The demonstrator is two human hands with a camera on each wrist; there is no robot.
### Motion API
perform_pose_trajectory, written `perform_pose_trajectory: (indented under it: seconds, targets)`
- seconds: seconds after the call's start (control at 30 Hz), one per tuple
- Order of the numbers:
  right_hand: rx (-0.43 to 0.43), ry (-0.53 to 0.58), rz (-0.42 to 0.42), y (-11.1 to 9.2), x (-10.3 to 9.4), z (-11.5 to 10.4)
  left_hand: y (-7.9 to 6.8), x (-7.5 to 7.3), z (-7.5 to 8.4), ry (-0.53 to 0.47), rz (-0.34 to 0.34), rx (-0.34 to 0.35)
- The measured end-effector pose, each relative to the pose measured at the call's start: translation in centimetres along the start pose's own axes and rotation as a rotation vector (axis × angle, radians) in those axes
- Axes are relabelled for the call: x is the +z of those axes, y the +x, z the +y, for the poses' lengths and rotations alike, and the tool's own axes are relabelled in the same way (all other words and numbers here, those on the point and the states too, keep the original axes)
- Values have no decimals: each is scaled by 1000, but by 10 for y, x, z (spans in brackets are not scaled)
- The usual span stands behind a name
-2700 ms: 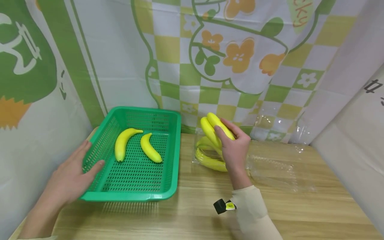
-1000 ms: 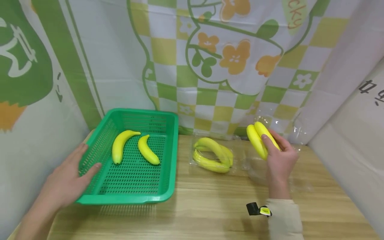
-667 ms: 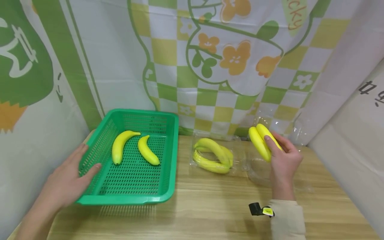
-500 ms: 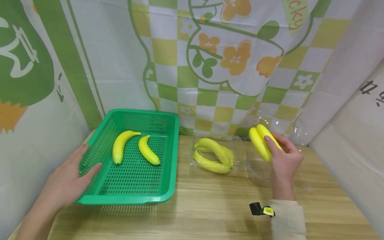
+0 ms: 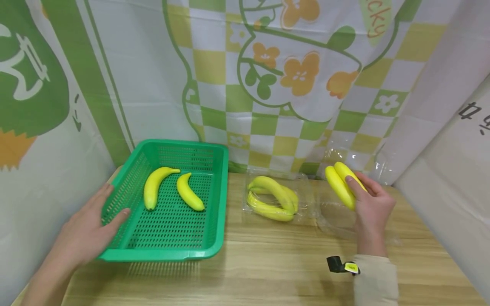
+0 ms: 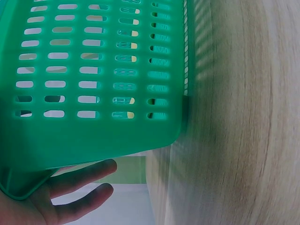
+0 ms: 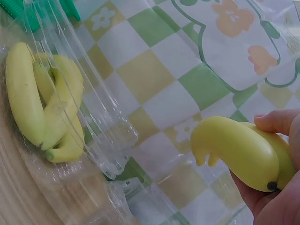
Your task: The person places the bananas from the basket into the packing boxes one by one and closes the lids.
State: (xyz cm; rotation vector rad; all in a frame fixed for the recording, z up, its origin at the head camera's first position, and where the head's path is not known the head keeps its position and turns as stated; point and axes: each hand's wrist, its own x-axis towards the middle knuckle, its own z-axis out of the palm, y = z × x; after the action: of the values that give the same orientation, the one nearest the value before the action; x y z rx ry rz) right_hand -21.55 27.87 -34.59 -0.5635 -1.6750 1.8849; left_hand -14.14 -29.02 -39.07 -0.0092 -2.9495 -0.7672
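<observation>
Bananas in hand (image 5: 338, 187): two, gripped together by the right hand (image 5: 375, 206), off the table (image 5: 268, 263).
Green basket (image 5: 162, 254): two bananas (image 5: 152, 189) lie inside — the work looks partway along.
Clear clamshell (image 7: 112, 124): several bananas (image 5: 266, 209) left in it.
Left hand (image 5: 86, 225): rests on the basket's rim, fingers extended.
Right wrist view: shows a held banana's dark tip — hidden from the head view.

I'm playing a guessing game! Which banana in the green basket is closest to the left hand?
The left banana, whose stem points right. The other banana in the green basket lies farther right, so farther from the left hand.
</observation>
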Motion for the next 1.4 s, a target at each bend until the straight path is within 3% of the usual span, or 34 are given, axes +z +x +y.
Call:
perform_pose_trajectory:
  seconds: [0.3, 0.77, 1.4]
  targets:
    - [23, -39, 9, 6, -7, 3, 1, 1, 0, 1, 4, 4]
    - [97, -170, -53, 15, -22, 11, 1, 1, 1, 0, 0, 6]
    - [129, -390, -213, 31, -40, 28, 3, 2, -5, -6, -4, 3]
